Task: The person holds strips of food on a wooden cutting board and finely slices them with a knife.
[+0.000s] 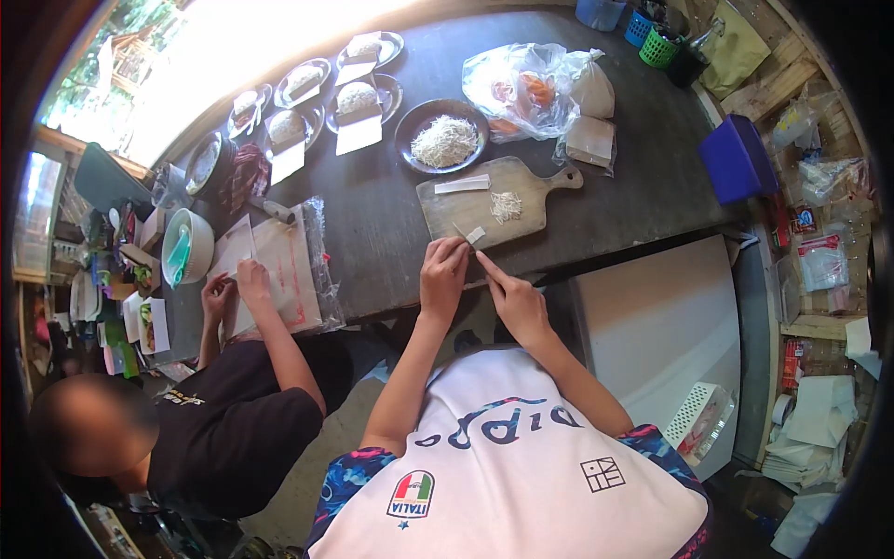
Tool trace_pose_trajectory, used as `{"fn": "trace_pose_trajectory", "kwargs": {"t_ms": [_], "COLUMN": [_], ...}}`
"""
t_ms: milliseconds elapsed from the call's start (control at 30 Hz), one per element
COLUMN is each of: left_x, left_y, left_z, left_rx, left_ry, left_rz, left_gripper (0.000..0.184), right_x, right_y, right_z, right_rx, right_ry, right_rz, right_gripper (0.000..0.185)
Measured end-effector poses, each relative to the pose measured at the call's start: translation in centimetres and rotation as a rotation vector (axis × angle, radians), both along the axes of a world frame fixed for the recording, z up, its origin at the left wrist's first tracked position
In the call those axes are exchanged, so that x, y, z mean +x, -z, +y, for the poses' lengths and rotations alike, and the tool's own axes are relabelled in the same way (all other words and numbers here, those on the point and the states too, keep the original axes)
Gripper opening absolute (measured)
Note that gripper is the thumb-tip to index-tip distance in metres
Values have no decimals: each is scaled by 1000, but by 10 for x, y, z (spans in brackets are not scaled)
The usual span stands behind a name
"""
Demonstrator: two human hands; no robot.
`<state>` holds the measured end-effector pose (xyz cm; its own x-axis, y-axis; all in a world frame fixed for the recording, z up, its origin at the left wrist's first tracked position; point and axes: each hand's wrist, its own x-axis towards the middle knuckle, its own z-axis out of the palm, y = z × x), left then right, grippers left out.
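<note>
At the near edge of the wooden cutting board [542, 194], my left hand [442, 277] is closed, its fingertips bunched together; whatever they hold is hidden. My right hand [518, 303] is closed with the index finger stretched forward, apparently along a small knife [462, 232]. Only a thin strip of the blade shows, and the handle is covered. Just beyond the fingertips lies a small white piece [477, 234]. Farther up the board are a longer white block [462, 184] and a small pile of thin white shreds [506, 207].
A bowl of white shreds [444, 142] stands behind the board, beside plastic bags [521, 88]. Plates with pale mounds [358, 98] line the table's far left. At left, a co-worker's hands [237, 284] are over a paper-covered sheet [284, 261]. A purple box [738, 158] sits right.
</note>
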<state>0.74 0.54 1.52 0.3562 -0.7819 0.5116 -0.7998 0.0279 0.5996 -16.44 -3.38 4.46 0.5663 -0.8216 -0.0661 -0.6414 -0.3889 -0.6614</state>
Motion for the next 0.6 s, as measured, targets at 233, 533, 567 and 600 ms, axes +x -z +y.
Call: {"fn": "trace_pose_trajectory", "kwargs": {"t_ms": [233, 533, 567, 600], "left_x": [2, 0, -1, -3], "left_y": [2, 1, 3, 3], "left_z": [0, -1, 0, 0], "left_rx": [-3, -24, -29, -32], "left_ry": [10, -20, -29, -37], "left_rz": [7, -9, -9, -5], "left_gripper": [16, 16, 16, 16], "right_x": [-6, 0, -4, -9], "right_y": [-13, -10, -13, -16], "right_z": [1, -6, -1, 2], "right_rx": [46, 58, 66, 77], "right_ry": [-5, 1, 1, 2], "right_rz": [32, 3, 30, 59], "right_gripper": [50, 49, 49, 49]}}
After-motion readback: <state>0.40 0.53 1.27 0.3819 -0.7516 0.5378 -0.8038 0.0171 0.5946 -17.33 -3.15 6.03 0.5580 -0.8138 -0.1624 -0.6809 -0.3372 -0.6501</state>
